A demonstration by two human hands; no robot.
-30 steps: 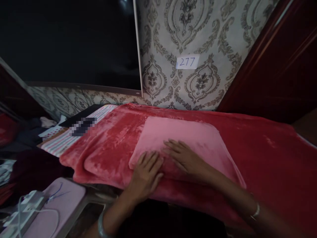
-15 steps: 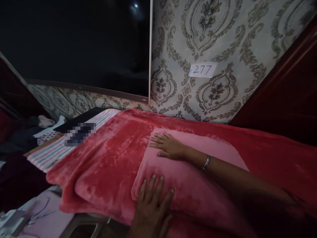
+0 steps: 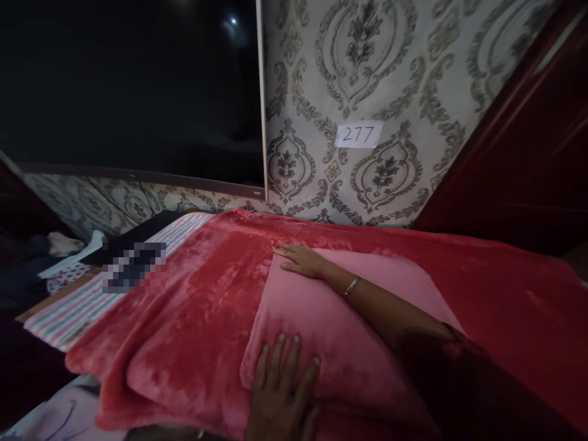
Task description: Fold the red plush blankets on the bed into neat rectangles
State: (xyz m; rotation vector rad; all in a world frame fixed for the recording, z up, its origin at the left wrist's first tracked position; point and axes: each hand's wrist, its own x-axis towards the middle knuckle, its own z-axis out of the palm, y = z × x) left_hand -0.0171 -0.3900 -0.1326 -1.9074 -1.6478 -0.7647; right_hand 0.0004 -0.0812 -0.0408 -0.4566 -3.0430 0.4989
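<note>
A red plush blanket (image 3: 197,288) is spread over the surface before me. On it lies a flat pink plush layer (image 3: 312,306); I cannot tell whether it is a folded-over part of the same blanket. My left hand (image 3: 280,386) rests palm down on the near left part of the pink layer, fingers spread. Toward the far left corner, my right hand (image 3: 301,260) lies flat on it with the fingers stretched out, their tips reaching that corner. A silver bracelet circles the right wrist. Neither hand grips anything.
Left of the blanket are a striped cloth (image 3: 68,312) and a blurred-out dark item (image 3: 133,269). A large dark screen (image 3: 138,92) and patterned wallpaper with a "277" paper label (image 3: 358,134) stand behind. Dark red wood (image 3: 514,147) slants at right.
My right hand has slid away from me to the far left corner of the pink layer. My left hand stays near the same spot. The view has shifted, moving the scene left and slightly down.
</note>
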